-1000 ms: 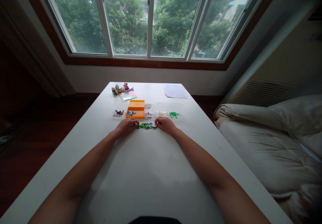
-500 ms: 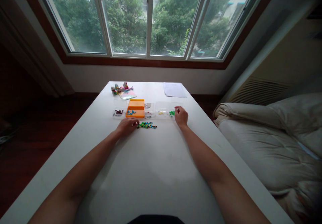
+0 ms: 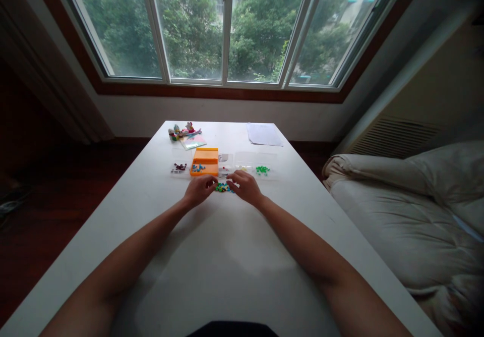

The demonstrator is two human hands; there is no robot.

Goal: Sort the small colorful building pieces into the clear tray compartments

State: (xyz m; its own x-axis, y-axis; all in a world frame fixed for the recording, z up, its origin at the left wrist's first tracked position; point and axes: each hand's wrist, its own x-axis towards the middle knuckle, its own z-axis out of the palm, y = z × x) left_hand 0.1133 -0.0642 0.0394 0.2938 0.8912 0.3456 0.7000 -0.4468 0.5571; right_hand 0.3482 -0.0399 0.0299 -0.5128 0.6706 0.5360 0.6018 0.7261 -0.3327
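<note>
A small pile of mixed green, blue and dark pieces (image 3: 224, 187) lies on the white table between my two hands. My left hand (image 3: 202, 189) is at its left edge, fingers curled; whether they pinch a piece is too small to tell. From the right, my right hand (image 3: 244, 185) reaches over the pile with its fingers bent down, their tips at the pieces. Behind them stand an orange box (image 3: 205, 154) with blue pieces, a clear tray with dark red pieces (image 3: 179, 167), and a clear tray with green pieces (image 3: 262, 170) and pale ones.
Small figures (image 3: 176, 132) and a colourful card (image 3: 193, 142) are at the table's back left. White paper sheets (image 3: 264, 134) lie at the back right. A cushioned sofa (image 3: 397, 216) stands right of the white table (image 3: 227, 266), and a window is beyond it.
My right hand has moved left from the green pieces' tray to the mixed pile, uncovering the green pieces. My left hand has shifted slightly right, over the pile's left end.
</note>
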